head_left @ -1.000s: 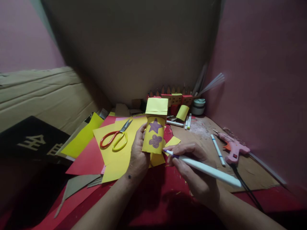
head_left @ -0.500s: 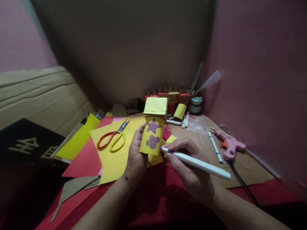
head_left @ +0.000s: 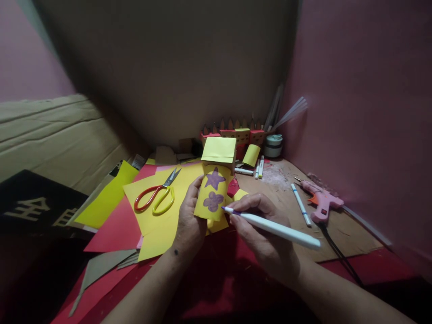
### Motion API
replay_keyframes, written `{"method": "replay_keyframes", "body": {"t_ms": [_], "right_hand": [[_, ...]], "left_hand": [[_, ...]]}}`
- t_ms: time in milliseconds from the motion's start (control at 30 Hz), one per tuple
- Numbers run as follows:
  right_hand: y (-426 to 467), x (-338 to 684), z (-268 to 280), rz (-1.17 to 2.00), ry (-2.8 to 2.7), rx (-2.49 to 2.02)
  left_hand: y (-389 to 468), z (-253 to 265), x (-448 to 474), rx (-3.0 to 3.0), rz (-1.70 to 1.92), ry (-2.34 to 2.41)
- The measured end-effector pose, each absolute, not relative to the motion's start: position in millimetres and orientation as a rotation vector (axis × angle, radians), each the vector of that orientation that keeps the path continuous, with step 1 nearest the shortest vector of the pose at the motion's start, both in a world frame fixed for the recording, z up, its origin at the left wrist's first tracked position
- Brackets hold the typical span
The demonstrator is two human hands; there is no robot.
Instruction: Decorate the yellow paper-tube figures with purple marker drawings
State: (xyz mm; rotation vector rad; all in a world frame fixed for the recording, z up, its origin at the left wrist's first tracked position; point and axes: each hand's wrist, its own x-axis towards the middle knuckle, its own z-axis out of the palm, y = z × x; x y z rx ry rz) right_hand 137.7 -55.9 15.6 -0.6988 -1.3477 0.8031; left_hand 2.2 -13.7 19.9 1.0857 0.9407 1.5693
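Note:
My left hand (head_left: 191, 211) is closed around a yellow paper-covered craft figure (head_left: 201, 208), which has a rounded body and a pale yellow flap (head_left: 219, 149) on top. A purple star (head_left: 215, 179) and, below it, a purple flower (head_left: 213, 202) are drawn on its front. My right hand (head_left: 261, 227) grips a white marker (head_left: 276, 228) with a purple tip end. That tip is at the right edge of the body, beside the flower; whether it touches the paper I cannot tell.
Scissors (head_left: 158, 193) with red and yellow handles lie on yellow paper (head_left: 155, 243) at left. To the right, a capped marker (head_left: 301, 204) and a pink glue gun (head_left: 322, 200) rest on cardboard (head_left: 351, 240). Behind stand small decorated boxes (head_left: 242, 136), a yellow paper roll (head_left: 251, 155) and a lidded jar (head_left: 273, 146).
The whole view has shifted slightly, so most things appear a little further left. Both hands keep their grips, and the marker tip stays by the flower's right side.

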Motion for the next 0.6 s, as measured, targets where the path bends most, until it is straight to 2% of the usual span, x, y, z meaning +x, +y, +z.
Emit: {"method": "replay_keyframes", "body": {"t_ms": [600], "right_hand": [[-56.7,138.4,11.9,0.808,-1.363,-0.763]], "left_hand": [[-15.9,19.1,3.6,1.078,1.543,0.973]]}}
